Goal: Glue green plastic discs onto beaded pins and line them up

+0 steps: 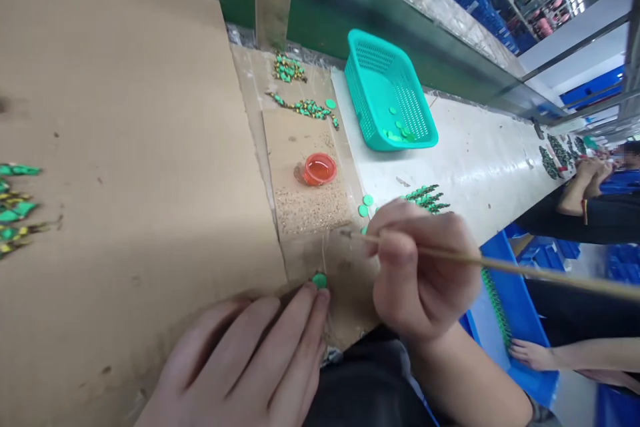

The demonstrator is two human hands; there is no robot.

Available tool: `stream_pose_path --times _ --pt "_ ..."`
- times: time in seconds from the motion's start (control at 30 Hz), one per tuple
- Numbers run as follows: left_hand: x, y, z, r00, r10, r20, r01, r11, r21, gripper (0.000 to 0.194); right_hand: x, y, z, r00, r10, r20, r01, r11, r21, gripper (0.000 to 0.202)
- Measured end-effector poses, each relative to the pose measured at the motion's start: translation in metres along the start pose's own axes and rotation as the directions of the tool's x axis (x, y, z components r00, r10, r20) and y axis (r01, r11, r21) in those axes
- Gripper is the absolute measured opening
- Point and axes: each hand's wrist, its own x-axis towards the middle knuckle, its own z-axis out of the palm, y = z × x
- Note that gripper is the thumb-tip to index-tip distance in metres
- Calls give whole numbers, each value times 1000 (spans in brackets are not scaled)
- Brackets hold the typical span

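Clearly, the red cup (320,182) with orange-brown liquid in it marks the middle of the work. On the near side of the cup, the left hand (255,353) lies with its fingers stretched and close together, fingertips touching a green disc (319,280); the thumb is hidden, so I cannot tell whether it pinches the disc or only steadies it. Also nearer than the cup, and to its right, the right hand (425,267) grips a thin stick (500,265), its dark tip pointing toward the space between the cup and the disc, apart from both.

The cup stands on a cardboard piece (283,137), speckled just in front of the cup. Beyond the cup lie small green-and-yellow pieces (289,69); to its left spreads a large cardboard sheet (150,113). Right of the cup, on the white counter (475,147), sits a teal basket (363,120) containing a few green discs. Well right of the cup, a co-worker's hand (533,353) touches a blue tray (543,380).
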Motion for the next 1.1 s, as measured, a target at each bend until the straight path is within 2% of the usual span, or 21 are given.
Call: stream_pose_path --times 0.13,0.23,0.4,0.57,0.87,1.1 --pt "-6 3 -4 999 -3 47 5 999 -41 34 -33 -15 3 997 -52 -57 54 998 24 15" --pt "-9 5 -6 998 -10 63 14 998 -55 35 -43 -17 3 996 -79 -39 80 997 22 20" --pt "-11 3 -4 999 11 33 -9 998 -67 37 -44 -17 -2 998 -47 48 45 998 48 26" --pt "-8 3 -5 997 -13 75 18 998 -59 33 -45 -16 -3 995 -40 93 36 998 51 24" --pt "-6 7 -7 996 -32 87 39 997 -70 33 -44 -16 0 997 -34 64 31 998 45 29" --pt "-10 6 -9 994 -48 95 55 996 -69 36 -44 -15 -2 995 -34 97 30 998 46 28"
